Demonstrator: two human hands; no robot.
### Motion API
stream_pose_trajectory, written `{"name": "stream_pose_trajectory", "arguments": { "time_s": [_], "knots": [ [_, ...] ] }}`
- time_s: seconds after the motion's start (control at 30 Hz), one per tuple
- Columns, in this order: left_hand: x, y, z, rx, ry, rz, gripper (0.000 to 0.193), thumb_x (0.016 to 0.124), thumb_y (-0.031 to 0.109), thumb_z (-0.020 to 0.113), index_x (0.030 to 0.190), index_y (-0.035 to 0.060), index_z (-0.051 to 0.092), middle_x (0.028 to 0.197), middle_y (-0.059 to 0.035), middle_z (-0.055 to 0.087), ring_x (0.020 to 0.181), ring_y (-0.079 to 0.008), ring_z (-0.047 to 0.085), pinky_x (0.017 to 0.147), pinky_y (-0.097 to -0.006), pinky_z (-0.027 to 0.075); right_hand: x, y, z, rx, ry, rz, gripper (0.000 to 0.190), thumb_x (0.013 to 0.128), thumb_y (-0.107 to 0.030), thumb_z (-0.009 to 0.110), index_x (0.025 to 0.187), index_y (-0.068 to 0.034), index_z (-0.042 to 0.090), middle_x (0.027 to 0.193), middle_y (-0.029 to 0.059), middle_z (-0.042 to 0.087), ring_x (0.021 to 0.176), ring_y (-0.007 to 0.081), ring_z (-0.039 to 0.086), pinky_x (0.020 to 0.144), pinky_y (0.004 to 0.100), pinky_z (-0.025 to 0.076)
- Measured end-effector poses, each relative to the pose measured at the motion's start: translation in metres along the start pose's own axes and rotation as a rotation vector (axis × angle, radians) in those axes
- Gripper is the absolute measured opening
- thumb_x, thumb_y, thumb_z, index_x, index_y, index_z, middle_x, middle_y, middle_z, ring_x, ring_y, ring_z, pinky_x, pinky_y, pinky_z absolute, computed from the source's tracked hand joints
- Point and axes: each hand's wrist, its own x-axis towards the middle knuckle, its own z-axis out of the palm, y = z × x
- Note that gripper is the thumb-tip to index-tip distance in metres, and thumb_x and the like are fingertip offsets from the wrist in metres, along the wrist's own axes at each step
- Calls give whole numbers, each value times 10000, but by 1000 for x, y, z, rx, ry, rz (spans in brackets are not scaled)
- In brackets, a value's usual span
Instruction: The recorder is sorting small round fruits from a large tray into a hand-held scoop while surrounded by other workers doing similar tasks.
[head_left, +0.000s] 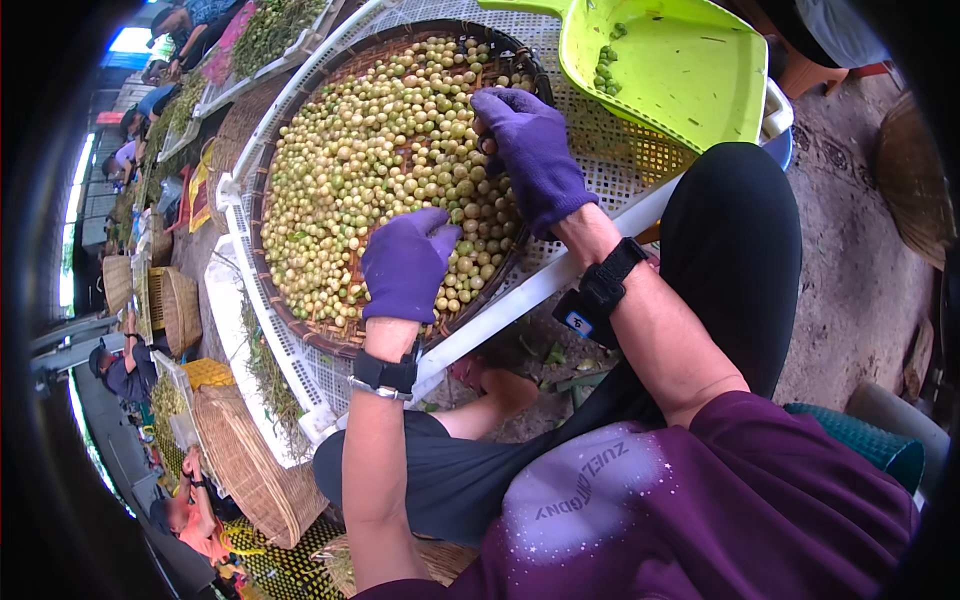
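Note:
A round woven bamboo tray (264, 259) heaped with small round yellow-green fruits (375, 157) rests on a white perforated plastic rack (442, 356). Over the tray's near part is my left hand (409, 262) in a purple glove, thumb and forefinger apart above the fruits; whether its fingertips hold a fruit is hidden. My right hand (529, 150), also gloved in purple, hovers at the tray's right edge with its fingers curled in; something small and dark shows at the fingertips, too unclear to name. A lime-green plastic dustpan (675, 67) with several small green fruits lies at the upper right.
A yellow perforated basket (660, 150) shows under the dustpan. Woven baskets (255, 465) stand on the left, beside a white tray (232, 330) bearing stems. Several people sit at other racks along the left. My raised knee (731, 247) is right of the rack.

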Motion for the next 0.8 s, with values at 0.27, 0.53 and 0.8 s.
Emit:
{"name": "stream_pose_trajectory", "arguments": {
  "time_s": [0.27,0.53,0.8],
  "knots": [
    [8,-13,7,-38,85,48,218,764,219,634,879,41,686,783,-150,664,706,-259,648,651,-329,491,6,8,-1,-61,-29,-47,281,832,-219,591,971,22,624,735,48,613,601,98,539,558,238,450],
    [-40,15,-40,-535,-494,-131,249,742,215,690,882,9,689,712,-71,644,640,-120,572,605,-264,460,2,-1,-5,8,-23,37,248,847,-255,571,824,-9,592,687,25,567,578,103,506,525,253,424],
    [-53,26,-45,-488,-631,-3,363,733,120,677,1073,11,613,910,-67,642,651,-126,563,614,-261,457,-1,-9,-10,774,-273,274,288,929,-325,467,1006,-49,489,789,51,552,636,160,560,501,225,479]
  ]
}}
